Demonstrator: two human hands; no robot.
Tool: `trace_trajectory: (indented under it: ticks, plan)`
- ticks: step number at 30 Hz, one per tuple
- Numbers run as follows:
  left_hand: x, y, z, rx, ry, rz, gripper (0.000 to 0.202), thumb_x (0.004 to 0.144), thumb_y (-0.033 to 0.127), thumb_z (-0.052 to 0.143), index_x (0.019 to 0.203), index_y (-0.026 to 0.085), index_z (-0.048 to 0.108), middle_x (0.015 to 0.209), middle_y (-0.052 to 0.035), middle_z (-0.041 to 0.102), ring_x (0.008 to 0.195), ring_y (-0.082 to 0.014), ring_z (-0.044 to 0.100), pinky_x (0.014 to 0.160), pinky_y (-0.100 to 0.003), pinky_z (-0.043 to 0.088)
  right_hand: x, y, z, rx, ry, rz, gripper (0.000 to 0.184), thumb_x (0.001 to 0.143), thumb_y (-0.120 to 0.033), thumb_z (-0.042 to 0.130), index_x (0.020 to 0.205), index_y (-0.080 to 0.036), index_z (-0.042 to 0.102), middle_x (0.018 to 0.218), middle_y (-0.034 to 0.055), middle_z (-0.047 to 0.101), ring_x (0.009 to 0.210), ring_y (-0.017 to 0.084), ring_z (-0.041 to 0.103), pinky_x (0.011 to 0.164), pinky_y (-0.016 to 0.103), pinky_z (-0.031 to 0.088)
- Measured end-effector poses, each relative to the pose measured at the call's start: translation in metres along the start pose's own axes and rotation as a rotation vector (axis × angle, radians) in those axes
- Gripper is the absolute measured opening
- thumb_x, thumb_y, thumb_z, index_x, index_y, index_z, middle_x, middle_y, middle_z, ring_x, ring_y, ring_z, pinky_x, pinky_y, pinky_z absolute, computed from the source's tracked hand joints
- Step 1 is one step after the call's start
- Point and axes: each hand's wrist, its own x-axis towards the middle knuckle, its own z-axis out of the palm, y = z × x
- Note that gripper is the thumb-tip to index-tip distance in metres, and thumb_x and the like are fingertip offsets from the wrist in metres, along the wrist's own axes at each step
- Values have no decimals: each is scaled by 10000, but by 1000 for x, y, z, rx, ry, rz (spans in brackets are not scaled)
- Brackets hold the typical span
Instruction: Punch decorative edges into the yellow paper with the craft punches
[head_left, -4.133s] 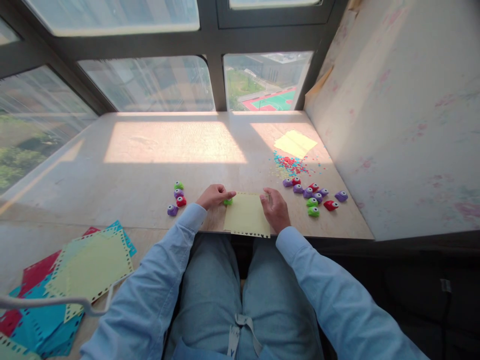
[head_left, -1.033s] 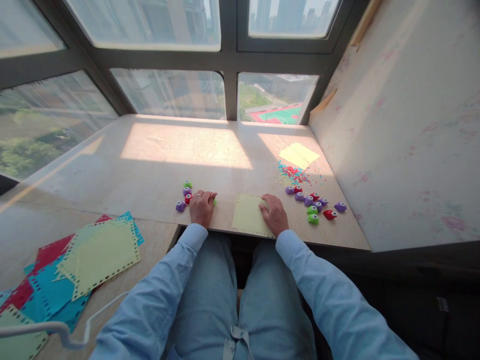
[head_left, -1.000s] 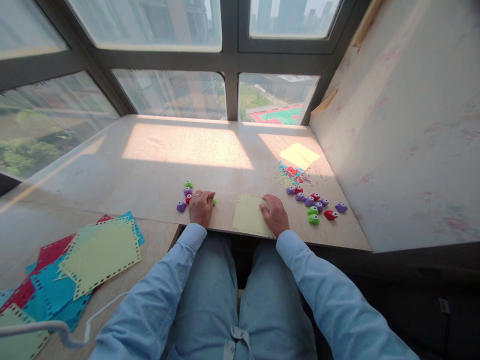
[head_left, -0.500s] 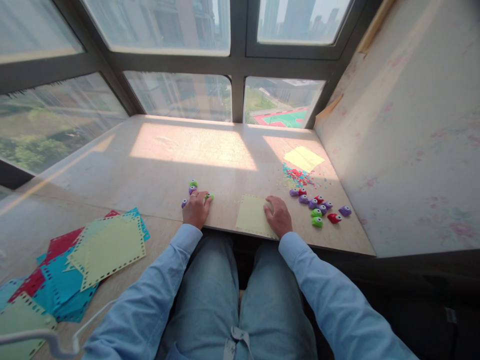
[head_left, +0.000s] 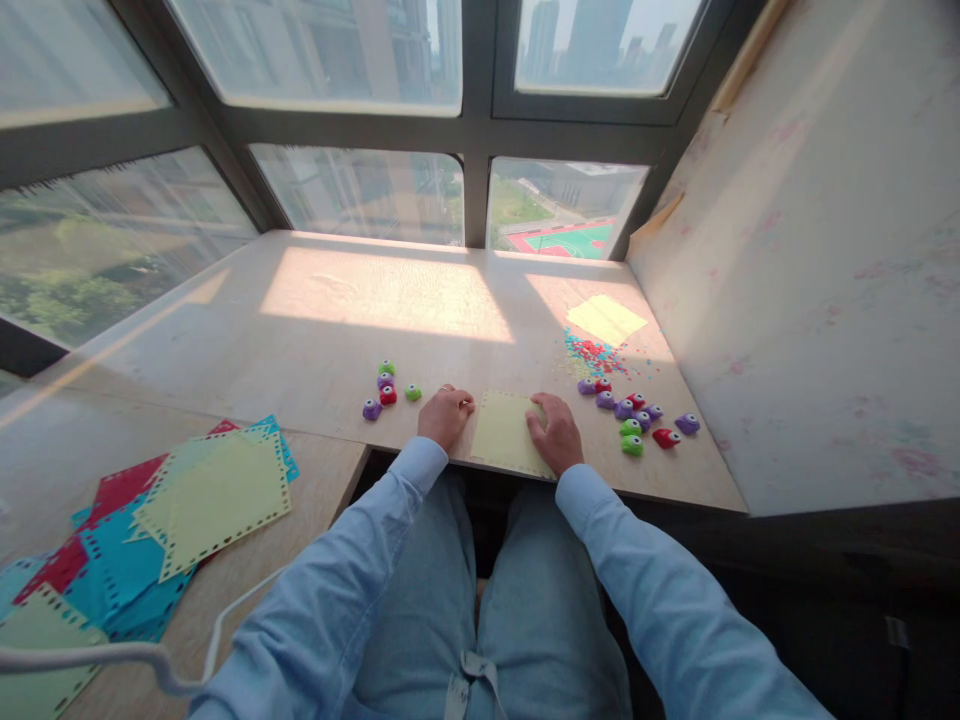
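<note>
A pale yellow sheet of paper with holes punched along its edges lies at the table's front edge. My right hand rests on the sheet's right side, fingers bent and thumb on the paper, gripping it. At the sheet's left edge, my left hand is closed with its fingertips pressed together; whatever is between them, if anything, is hidden. Left of that hand sit several small eyed hole punches: a green one on its own, a red one, and a purple one.
More coloured punches cluster on the right, beside scattered paper bits and a yellow sheet. Punched coloured sheets are piled at left. A white cable crosses the lower left. A wallpapered wall bounds the right.
My left hand has moved right from the punches to the sheet's left edge, leaving the green and red punches on the table. My right hand has stayed in place.
</note>
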Motion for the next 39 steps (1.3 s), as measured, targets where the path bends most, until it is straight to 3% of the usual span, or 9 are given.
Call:
trace_trajectory:
  ticks: [10, 20, 26, 32, 39]
  plan:
    - [2, 0, 8, 40, -2, 1, 135, 902, 191, 548, 837, 184, 665, 929, -89, 640, 851, -211, 613, 746, -318, 448, 0, -1, 1, 12, 16, 14, 265, 852, -271, 500, 1063, -175, 628, 1099, 144, 668, 1070, 291, 584, 998, 507, 453]
    - [10, -22, 2, -98, 36, 13, 83, 866, 199, 574, 852, 173, 651, 865, -59, 670, 806, -182, 610, 770, -317, 481, 1, -2, 0, 41, 26, 28, 264, 850, -268, 490, 1063, -186, 623, 1073, 139, 665, 1056, 288, 586, 991, 496, 452]
    - [3, -13, 3, -47, 24, 47, 91, 848, 205, 612, 807, 191, 693, 844, -56, 645, 834, -193, 607, 791, -321, 468, 1, -3, -1, 69, 53, 33, 257, 846, -278, 498, 1047, -177, 623, 1065, 140, 671, 1052, 287, 591, 992, 494, 454]
    - [-1, -4, 7, 101, 0, 62, 135, 908, 201, 536, 872, 190, 666, 952, -90, 640, 883, -208, 612, 786, -322, 458, 1, -2, -1, 113, 91, 73, 263, 848, -306, 505, 1045, -183, 627, 1063, 138, 678, 1049, 283, 600, 990, 492, 453]
    - [3, -12, 8, -39, 61, 7, 121, 902, 168, 513, 870, 182, 629, 939, -84, 651, 875, -204, 607, 779, -324, 460, 2, -2, -2, 99, 101, 79, 261, 852, -309, 499, 1035, -177, 631, 1049, 138, 684, 1031, 284, 610, 971, 487, 467]
